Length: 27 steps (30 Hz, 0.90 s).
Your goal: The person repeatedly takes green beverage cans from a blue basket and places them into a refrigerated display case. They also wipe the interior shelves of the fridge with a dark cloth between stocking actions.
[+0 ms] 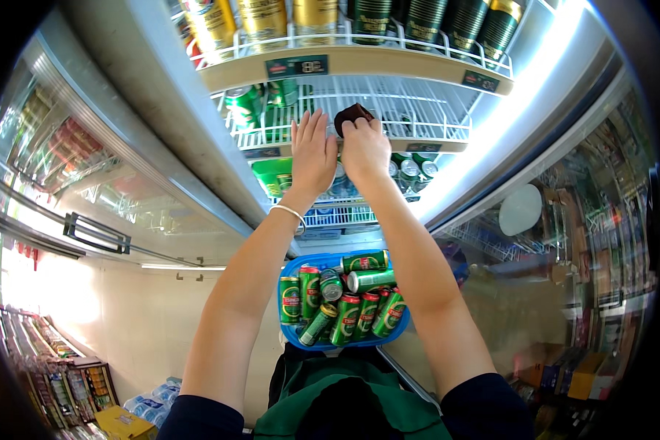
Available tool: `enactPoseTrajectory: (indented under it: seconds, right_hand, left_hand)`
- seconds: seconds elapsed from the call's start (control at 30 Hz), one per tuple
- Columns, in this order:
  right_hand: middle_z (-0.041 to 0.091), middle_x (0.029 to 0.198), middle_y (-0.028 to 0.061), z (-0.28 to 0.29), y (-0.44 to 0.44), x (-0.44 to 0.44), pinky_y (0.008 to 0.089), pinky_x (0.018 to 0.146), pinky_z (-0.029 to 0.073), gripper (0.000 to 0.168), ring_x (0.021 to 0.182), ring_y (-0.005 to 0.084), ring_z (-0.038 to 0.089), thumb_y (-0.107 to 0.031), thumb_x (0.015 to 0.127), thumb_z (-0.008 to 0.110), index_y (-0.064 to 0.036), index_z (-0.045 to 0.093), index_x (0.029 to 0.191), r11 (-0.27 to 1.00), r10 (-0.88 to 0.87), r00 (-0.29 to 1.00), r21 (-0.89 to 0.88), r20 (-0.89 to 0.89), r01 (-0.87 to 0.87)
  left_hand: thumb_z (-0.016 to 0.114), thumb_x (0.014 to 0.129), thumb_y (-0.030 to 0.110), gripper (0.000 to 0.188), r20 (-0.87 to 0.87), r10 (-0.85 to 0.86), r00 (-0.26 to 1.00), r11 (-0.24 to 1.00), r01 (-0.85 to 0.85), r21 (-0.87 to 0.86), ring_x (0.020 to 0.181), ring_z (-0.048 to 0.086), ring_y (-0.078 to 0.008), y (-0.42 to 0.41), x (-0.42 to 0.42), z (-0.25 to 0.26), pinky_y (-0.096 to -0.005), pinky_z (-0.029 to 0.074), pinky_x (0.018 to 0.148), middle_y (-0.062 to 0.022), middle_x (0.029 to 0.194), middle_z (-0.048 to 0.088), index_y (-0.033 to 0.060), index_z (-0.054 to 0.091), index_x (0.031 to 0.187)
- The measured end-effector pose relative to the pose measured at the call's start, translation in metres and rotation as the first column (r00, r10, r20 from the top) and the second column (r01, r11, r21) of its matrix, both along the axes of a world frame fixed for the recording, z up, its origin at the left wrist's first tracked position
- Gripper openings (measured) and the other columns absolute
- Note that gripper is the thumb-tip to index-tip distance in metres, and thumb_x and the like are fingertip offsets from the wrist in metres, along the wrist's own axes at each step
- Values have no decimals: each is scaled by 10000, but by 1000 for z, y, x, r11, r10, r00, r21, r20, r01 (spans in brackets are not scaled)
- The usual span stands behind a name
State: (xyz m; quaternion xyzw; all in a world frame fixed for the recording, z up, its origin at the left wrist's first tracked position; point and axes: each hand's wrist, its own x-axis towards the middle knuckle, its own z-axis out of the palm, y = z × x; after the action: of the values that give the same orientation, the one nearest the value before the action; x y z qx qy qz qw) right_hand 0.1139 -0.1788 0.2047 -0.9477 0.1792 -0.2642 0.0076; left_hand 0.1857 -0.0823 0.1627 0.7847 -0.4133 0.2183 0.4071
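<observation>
My right hand [367,147] grips a dark brown cloth [353,113] at the front of a white wire shelf [407,104] inside a lit drinks fridge. Beside it, my left hand [312,151] holds nothing; its fingers are stretched out over the same shelf's front edge, most of them close together with the thumb a little apart. Green cans [245,104] stand on the left part of that shelf. Below my forearms sits a blue plastic basket [282,324] full of green Tsingtao beer cans [345,319], some upright and some lying down.
Gold cans [262,22] and dark green cans [372,22] line the shelf above, behind a wire rail and price tags. More cans [410,169] fill the shelf below. A glass door [528,264] is on the right; another door's black handle [97,233] is at left. Wrapped water bottles [153,404] lie lower left.
</observation>
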Motion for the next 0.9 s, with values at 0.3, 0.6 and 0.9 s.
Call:
enactPoseTrajectory:
  seconds: [0.3,0.6,0.9]
  right_hand:
    - [658,1015,124,9,35,60,461,817,495,152,987,335,580,-147,885,522,-75,634,958,941,171,898,202,406,-271]
    - [707,841,67,4,34,131,409,846,426,173,861,282,666,-130,794,534,-183,698,809,929,363,884,43,-296,-367]
    - [680,915,142,16,23,111,382,750,508,260,823,330,639,-12,823,490,-62,690,981,738,540,841,464,30,-490]
  left_hand:
    - [403,975,180,504,-87,63,994,991,-52,124,1420,234,-371,100,3,-14,-458,147,1179,-206,1478,351,-49,327,1417]
    - [479,889,86,500,-3,97,995,964,-93,247,1400,302,-332,109,3,-6,-397,307,1134,-188,1464,387,-68,416,1360]
    - [487,887,96,487,-39,122,992,957,-107,269,1394,322,-301,110,0,-1,-377,316,1131,-162,1464,399,-47,441,1350]
